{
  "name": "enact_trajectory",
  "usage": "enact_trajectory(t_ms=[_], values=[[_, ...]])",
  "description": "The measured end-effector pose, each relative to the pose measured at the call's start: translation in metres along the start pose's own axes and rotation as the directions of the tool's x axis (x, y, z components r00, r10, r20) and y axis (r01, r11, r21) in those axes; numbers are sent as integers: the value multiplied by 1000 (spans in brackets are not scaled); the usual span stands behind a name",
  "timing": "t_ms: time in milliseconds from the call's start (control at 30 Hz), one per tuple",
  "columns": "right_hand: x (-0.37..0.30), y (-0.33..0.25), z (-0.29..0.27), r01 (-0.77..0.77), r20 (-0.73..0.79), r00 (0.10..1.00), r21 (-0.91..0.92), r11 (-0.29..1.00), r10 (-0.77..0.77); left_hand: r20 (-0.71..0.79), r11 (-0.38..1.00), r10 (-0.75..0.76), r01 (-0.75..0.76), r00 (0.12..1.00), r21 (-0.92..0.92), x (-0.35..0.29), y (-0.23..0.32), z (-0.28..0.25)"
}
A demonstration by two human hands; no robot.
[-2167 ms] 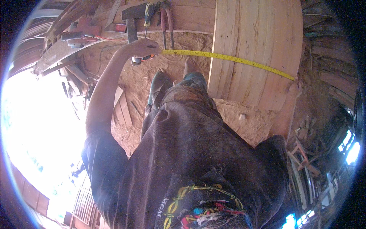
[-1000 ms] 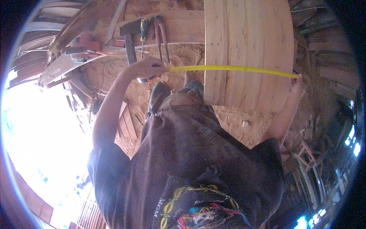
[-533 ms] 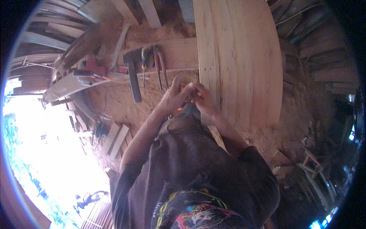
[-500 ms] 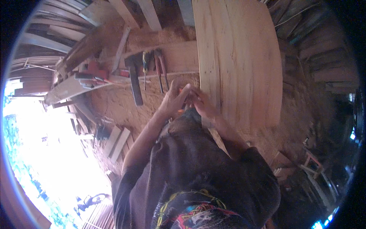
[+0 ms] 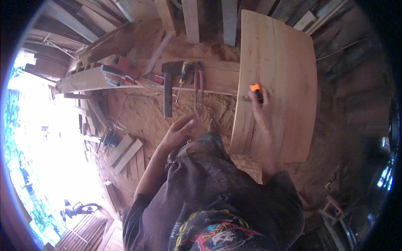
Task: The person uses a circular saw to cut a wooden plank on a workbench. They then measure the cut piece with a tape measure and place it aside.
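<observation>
My right hand (image 5: pixel 262 108) is closed round an orange and black tape measure (image 5: pixel 256 89), low over the left part of a wide wooden panel (image 5: pixel 289 88). The tape measure's orange end points away from me. My left hand (image 5: pixel 180 131) hovers in front of my waist, its fingers loosely bent and apart, with nothing seen in it. Beyond that hand, a pair of red-handled pliers or pincers (image 5: pixel 199 81), a yellow-handled screwdriver (image 5: pixel 183 73) and a dark square (image 5: pixel 168 94) hang over the near edge of a plank (image 5: pixel 224 75).
A red power tool (image 5: pixel 121 73) with a cord lies on the plank's left part. Sawdust (image 5: pixel 142 104) covers the ground. Offcuts (image 5: pixel 125 152) lie at left, and upright boards (image 5: pixel 191 21) stand at the far side. A red-framed object (image 5: pixel 333 208) is at the lower right.
My hands were together in front of my waist and have parted. The right has moved right and over the panel with the tape measure; the left has drawn back. The view has shifted.
</observation>
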State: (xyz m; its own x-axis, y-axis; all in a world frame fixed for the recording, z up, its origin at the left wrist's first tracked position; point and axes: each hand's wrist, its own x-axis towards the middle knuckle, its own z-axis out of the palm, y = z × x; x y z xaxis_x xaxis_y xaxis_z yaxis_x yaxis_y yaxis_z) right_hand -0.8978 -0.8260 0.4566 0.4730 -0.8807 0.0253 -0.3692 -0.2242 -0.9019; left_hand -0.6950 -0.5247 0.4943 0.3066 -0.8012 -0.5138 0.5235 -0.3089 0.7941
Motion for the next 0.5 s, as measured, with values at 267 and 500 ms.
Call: enact_trajectory(t_ms=[267, 500], values=[[25, 28, -24, 297, 143, 954, -594, 747, -265, -607, 966, -243, 133, 757, -221, -69, -186, -206], [65, -3, -2, -20, -152, 968, -843, 538, -202, -662, 687, -657, -74, 361, -723, -158, -360, -275]])
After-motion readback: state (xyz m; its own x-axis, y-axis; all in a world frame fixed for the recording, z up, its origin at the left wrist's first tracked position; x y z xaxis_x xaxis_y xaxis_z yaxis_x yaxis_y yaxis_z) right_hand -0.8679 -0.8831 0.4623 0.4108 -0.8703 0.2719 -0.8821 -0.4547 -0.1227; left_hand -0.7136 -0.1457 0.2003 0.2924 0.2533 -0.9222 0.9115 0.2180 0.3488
